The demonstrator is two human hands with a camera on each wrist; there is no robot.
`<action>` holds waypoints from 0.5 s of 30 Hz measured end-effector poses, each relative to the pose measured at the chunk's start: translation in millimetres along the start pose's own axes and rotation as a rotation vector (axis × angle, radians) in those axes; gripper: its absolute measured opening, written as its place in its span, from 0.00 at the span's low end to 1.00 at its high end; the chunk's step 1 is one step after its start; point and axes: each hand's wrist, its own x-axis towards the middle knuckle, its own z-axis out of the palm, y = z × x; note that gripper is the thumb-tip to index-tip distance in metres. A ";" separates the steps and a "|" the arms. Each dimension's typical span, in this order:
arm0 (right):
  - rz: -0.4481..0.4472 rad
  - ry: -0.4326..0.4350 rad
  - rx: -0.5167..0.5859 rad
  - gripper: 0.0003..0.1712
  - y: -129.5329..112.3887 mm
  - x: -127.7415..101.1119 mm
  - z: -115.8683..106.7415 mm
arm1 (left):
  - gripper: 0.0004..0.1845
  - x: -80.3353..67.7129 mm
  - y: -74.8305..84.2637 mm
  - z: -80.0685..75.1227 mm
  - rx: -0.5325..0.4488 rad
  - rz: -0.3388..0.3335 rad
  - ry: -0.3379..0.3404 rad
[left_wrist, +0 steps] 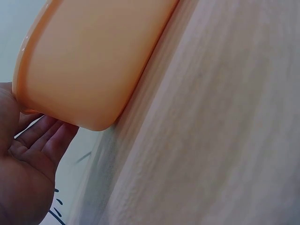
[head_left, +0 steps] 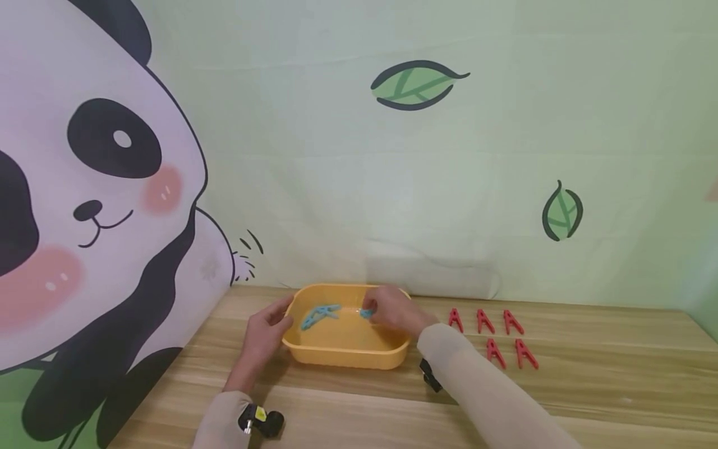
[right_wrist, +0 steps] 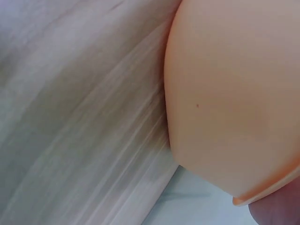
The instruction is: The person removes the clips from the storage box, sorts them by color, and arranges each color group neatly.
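A yellow plastic basin (head_left: 348,358) stands on the wooden table near the wall. My left hand (head_left: 262,333) grips its left rim, with the thumb at the edge and the fingers along the outer wall, as the left wrist view shows beside the basin wall (left_wrist: 93,61). Inside the basin's right part, my right hand (head_left: 395,308) pinches a blue clothespin (head_left: 366,313), mostly covered by the fingers. A few more blue clothespins (head_left: 318,317) lie together in the left part. The right wrist view shows mainly the basin's outer wall (right_wrist: 225,93) and a bit of the hand.
Several red clothespins (head_left: 496,353) lie in two rows on the table (head_left: 606,380), right of the basin. A wall sheet (head_left: 314,187) with leaves and a large panda (head_left: 106,199) rises behind and to the left. Small black cameras sit at both wrists.
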 end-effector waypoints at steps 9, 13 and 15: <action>0.021 -0.031 -0.055 0.11 -2.8 -0.4 0.7 | 0.24 0.4 -0.8 1.1 -0.013 -0.005 0.003; -0.008 -0.047 -0.062 0.12 -5.3 -3.2 -1.3 | 0.24 1.1 -1.2 1.2 -0.003 0.000 0.006; -0.004 -0.066 -0.047 0.11 -6.5 -4.6 -1.6 | 0.24 1.1 -1.7 1.1 -0.002 -0.006 0.006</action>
